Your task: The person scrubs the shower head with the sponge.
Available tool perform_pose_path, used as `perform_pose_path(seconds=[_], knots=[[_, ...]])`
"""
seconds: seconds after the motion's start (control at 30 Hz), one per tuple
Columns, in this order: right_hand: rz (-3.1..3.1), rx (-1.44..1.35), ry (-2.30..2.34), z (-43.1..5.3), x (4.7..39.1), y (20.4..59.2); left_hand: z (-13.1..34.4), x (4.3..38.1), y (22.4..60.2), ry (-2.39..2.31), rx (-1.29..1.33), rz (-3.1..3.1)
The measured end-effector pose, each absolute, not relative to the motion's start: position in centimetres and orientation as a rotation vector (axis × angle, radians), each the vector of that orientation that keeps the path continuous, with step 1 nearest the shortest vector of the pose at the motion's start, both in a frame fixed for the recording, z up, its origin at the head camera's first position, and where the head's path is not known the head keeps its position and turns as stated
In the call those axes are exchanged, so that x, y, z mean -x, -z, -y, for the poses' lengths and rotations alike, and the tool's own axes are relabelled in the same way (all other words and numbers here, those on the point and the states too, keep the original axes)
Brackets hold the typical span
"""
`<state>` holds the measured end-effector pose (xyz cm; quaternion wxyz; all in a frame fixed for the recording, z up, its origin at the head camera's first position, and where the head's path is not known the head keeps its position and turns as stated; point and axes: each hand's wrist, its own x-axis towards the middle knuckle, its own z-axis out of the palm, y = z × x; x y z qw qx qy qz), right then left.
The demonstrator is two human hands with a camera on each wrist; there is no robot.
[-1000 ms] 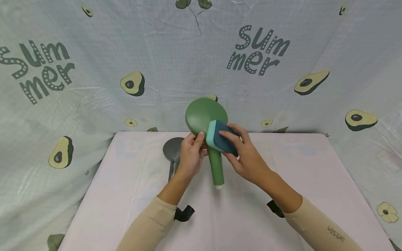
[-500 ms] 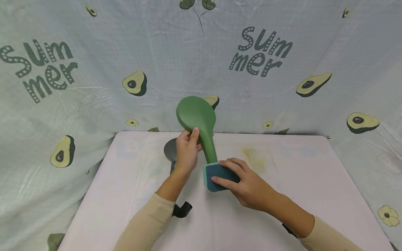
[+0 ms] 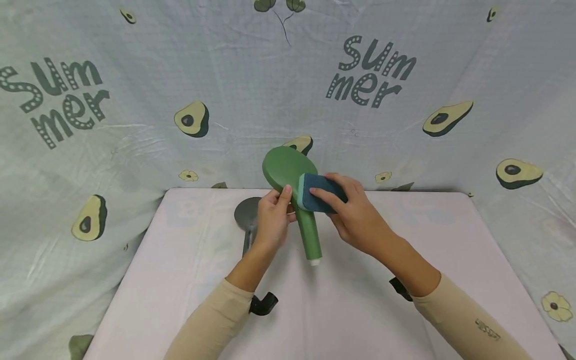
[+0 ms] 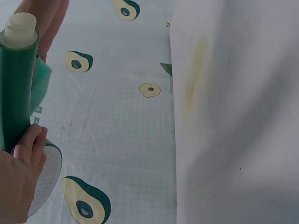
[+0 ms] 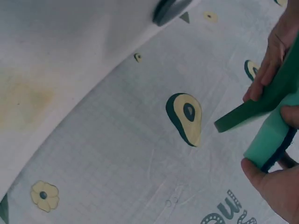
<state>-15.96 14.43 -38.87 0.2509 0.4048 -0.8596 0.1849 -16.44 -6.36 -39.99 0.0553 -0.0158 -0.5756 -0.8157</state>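
A green shower head [image 3: 288, 167] with a round head and a white-tipped handle [image 4: 16, 84] is held up over the table. My left hand [image 3: 273, 220] grips it at the neck, thumb on the back. The perforated white face [image 4: 46, 182] shows in the left wrist view. In my right hand [image 3: 360, 220] is a two-layer sponge, dark blue and mint green [image 3: 323, 194], pinched between thumb and fingers. Its mint side [image 5: 268, 140] lies against the neck, just below the round head.
On the pink-white table [image 3: 351, 310], a grey shower head [image 3: 246, 215] lies behind my left forearm. Black pieces [image 3: 264, 304] rest near each forearm, partly covered. A cloth with avocado prints [image 3: 360, 130] hangs behind the table.
The sponge went down to the handle's end half a second ago and is now back up at the neck. The shower head tilted and shifted slightly; the left hand keeps its grip.
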Motion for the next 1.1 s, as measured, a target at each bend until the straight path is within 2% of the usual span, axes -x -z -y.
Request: perform_pose_path(seconds=[0.2, 0.43, 0.8, 1.1], knots=[[2.355, -1.255, -0.411, -14.4, 15.1, 38.9, 6.6, 16.7, 40.3, 2.436, 0.061, 1.783], [2.265, -1.481, 0.011, -14.3, 12.3, 39.4, 6.8, 16.9, 40.6, 2.387, 0.086, 1.830], [2.290, -1.256, 0.198, -13.5, 13.3, 36.8, 6.1, 16.6, 40.4, 2.278, 0.072, 1.895], [2.252, -1.529, 0.163, -13.6, 11.3, 38.9, 6.9, 17.0, 40.3, 2.301, 0.086, 1.840]])
